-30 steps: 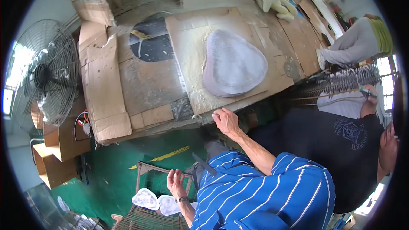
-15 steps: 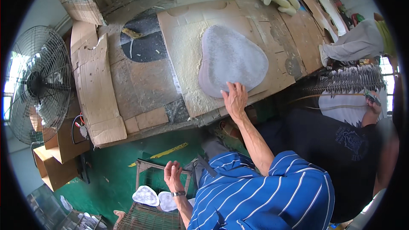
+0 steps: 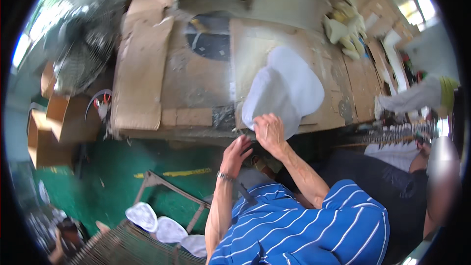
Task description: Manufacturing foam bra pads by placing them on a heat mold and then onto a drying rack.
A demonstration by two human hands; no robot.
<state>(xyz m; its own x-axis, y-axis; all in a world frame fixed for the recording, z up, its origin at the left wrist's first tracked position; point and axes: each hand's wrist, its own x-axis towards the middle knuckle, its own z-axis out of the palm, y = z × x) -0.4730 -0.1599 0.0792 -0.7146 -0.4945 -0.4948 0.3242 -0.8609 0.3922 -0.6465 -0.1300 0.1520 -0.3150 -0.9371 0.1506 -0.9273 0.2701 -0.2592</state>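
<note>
Right hand point(image 3: 269, 130) grips the near edge of a white sheet point(image 3: 289, 88), fingers curled shut on it, lifting that edge so the sheet folds up off the bench point(image 3: 196, 93). Sheet is rounded, pale, soft-looking; its far part lies flat on a cardboard pad point(image 3: 255, 44) w/ yellowish stains, its near part is bunched under the hand at the bench's front edge.

Left hand point(image 3: 239, 148) is just beside the right, a bit lower, below the bench edge. Fingers half open and bent, holding nothing that shows; fingertips near the sheet's hanging corner, can't tell if touching. Wrist has a band point(image 3: 224, 176). Both forearms come up from a blue striped shirt point(image 3: 314, 225).

Rest of head view: bench top is covered in brown cardboard; a dark oval patch point(image 3: 211, 39) sits left of the pad. Pale yellow gloves point(image 3: 343, 32) lie at the far right of the bench. A fan point(image 3: 81, 54) stands left of the bench, blurred, w/ cardboard boxes point(image 3: 54, 122) near it. Floor point(image 3: 162, 186) is green w/ a yellow mark. Lower left, white pieces point(image 3: 157, 223) of like shape rest on a wire rack point(image 3: 122, 248). At right a 2nd person in dark clothes point(image 3: 387, 186) stands close; a gloved hand point(image 3: 417, 98) reaches in from the right rim, well apart from the sheet.
</note>
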